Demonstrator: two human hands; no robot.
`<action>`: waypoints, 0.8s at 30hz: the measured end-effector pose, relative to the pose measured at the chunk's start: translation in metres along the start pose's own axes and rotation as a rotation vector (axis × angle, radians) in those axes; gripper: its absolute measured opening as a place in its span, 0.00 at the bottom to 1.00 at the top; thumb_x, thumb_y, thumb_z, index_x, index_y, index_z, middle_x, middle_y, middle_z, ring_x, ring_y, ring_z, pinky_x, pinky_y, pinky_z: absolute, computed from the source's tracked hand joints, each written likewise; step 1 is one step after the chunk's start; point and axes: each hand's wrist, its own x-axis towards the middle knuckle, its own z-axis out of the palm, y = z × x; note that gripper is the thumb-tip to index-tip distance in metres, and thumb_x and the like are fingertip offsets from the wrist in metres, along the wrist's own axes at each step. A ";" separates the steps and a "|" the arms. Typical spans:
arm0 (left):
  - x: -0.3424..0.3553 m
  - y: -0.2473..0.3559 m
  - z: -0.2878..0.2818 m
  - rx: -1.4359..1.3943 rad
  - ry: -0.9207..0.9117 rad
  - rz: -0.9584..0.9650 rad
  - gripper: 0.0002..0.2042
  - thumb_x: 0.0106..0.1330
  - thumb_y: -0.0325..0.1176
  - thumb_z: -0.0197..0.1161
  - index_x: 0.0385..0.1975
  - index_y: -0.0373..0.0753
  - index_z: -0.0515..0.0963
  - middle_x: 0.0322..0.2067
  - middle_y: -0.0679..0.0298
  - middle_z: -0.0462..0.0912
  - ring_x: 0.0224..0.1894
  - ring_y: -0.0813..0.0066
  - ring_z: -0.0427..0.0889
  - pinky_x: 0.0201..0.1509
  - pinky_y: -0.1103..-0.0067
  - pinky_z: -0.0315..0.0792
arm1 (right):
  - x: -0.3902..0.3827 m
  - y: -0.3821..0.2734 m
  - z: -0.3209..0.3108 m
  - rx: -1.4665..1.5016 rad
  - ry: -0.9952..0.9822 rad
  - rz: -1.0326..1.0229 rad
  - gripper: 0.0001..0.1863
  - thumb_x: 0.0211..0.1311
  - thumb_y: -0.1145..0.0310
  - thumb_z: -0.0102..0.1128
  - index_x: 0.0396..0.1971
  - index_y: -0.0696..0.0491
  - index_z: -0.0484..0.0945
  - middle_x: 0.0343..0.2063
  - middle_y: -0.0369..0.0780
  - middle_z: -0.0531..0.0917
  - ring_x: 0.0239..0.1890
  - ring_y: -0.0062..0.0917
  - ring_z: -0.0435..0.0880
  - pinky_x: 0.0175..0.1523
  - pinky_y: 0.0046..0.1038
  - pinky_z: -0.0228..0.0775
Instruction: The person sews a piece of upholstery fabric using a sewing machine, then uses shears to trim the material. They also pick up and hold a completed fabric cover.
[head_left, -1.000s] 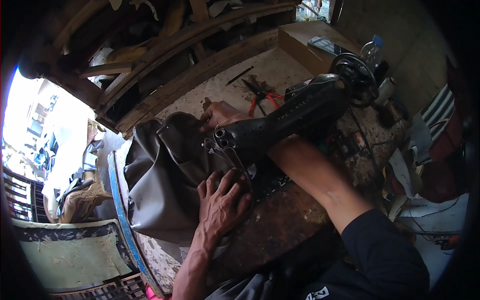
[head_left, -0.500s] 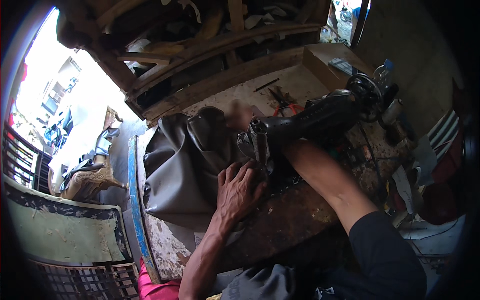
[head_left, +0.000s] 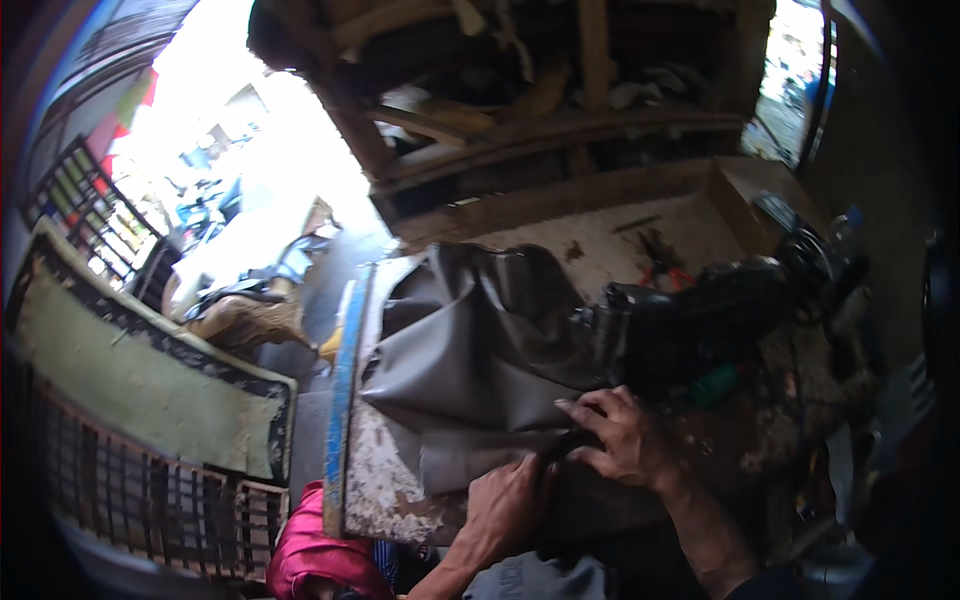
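Observation:
A large piece of grey-brown leather-like material (head_left: pixel 460 370) lies creased on the worn table, left of the black sewing machine (head_left: pixel 690 300). My left hand (head_left: pixel 505 505) is closed on the material's near edge. My right hand (head_left: pixel 625 445) is beside it, just below the machine, fingers bent on a darker folded part of that edge. Both hands are somewhat blurred.
A wooden frame (head_left: pixel 560 130) stands behind the table (head_left: pixel 390 510). Red-handled pliers (head_left: pixel 662 275) and a cardboard box (head_left: pixel 750 195) lie at the back. A pale panel (head_left: pixel 150 350), metal grilles and a bright opening are at left; pink cloth (head_left: pixel 320 555) is below.
My right hand and forearm have come out from behind the machine to the near edge. My left hand has moved toward me. The view has shifted, showing more at left.

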 end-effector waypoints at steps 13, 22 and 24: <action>0.066 -0.015 0.033 -0.827 0.032 -0.134 0.24 0.76 0.54 0.64 0.49 0.35 0.86 0.40 0.53 0.89 0.46 0.69 0.88 0.46 0.70 0.78 | -0.006 0.013 0.025 0.137 0.118 0.030 0.07 0.64 0.72 0.69 0.41 0.54 0.84 0.37 0.43 0.83 0.43 0.43 0.84 0.49 0.41 0.79; 0.067 -0.002 0.055 -1.229 0.324 -0.204 0.17 0.77 0.36 0.66 0.57 0.28 0.82 0.51 0.57 0.87 0.53 0.68 0.84 0.60 0.73 0.77 | 0.009 0.030 0.029 0.170 0.294 0.270 0.13 0.66 0.65 0.71 0.47 0.55 0.87 0.43 0.47 0.88 0.45 0.40 0.90 0.44 0.33 0.84; 0.071 -0.007 0.052 -1.099 0.275 -0.219 0.18 0.77 0.36 0.65 0.58 0.28 0.81 0.54 0.55 0.86 0.56 0.66 0.84 0.62 0.72 0.76 | 0.014 0.032 0.025 0.243 0.260 0.270 0.13 0.66 0.64 0.71 0.46 0.55 0.87 0.42 0.45 0.89 0.43 0.39 0.91 0.42 0.32 0.84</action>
